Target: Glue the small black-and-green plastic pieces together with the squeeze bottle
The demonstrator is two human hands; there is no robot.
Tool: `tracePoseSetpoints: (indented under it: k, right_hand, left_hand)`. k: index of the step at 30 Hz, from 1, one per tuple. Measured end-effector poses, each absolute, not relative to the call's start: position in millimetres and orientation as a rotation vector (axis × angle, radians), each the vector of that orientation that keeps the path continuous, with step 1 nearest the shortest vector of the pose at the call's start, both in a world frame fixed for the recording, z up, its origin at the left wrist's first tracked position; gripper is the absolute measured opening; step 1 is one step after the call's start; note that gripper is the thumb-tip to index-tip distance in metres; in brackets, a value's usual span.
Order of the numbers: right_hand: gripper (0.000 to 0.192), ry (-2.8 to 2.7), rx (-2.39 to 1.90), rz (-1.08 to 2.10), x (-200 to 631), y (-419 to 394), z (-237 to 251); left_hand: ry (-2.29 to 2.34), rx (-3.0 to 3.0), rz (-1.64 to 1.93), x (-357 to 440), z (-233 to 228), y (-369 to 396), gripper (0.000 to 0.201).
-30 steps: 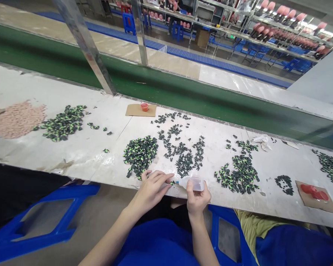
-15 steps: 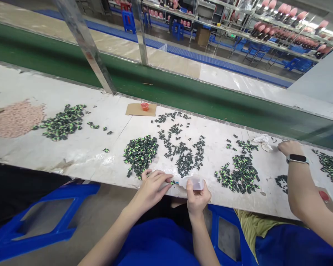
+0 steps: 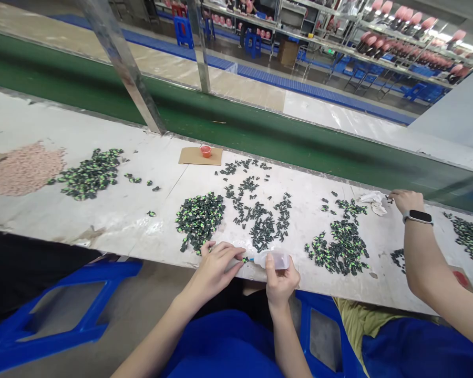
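Near the table's front edge, my left hand (image 3: 219,262) pinches a small black-and-green piece (image 3: 245,259) between thumb and fingertips. My right hand (image 3: 280,281) is closed around a translucent squeeze bottle (image 3: 274,259), tipped on its side. Its thin blue tip (image 3: 252,259) points left and meets or nearly meets the piece; I cannot tell which. Just behind my left hand lies a heap of black-and-green pieces (image 3: 200,218). Plain black small parts (image 3: 263,231) are scattered behind the bottle.
A co-worker's hand (image 3: 407,201) with a wristband reaches over the table on the right, beside a crumpled white tissue (image 3: 374,201). Another black-and-green heap (image 3: 341,247) lies between us. A red cup (image 3: 205,151) stands on cardboard (image 3: 189,156) at the back. A green conveyor belt (image 3: 260,128) runs behind the table.
My hands, the bottle and the small piece have hardly moved. The co-worker's hand has shifted slightly left and away toward the table's back edge. A small mark on the green belt has moved right.
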State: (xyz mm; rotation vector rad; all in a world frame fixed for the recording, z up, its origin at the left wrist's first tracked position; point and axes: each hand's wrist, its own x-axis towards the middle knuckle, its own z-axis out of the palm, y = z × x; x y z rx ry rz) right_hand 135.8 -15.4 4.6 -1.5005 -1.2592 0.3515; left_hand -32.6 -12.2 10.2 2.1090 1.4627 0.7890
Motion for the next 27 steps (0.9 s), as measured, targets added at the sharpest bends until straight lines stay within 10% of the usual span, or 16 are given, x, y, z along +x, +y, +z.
tracePoseSetpoints:
  k: [27]
  right_hand:
    - [0.03,-1.251,-1.502,0.383,136.2,-15.3,3.9]
  left_hand:
    - [1.476,2.089,0.769,-32.1,9.0,-12.0,0.019]
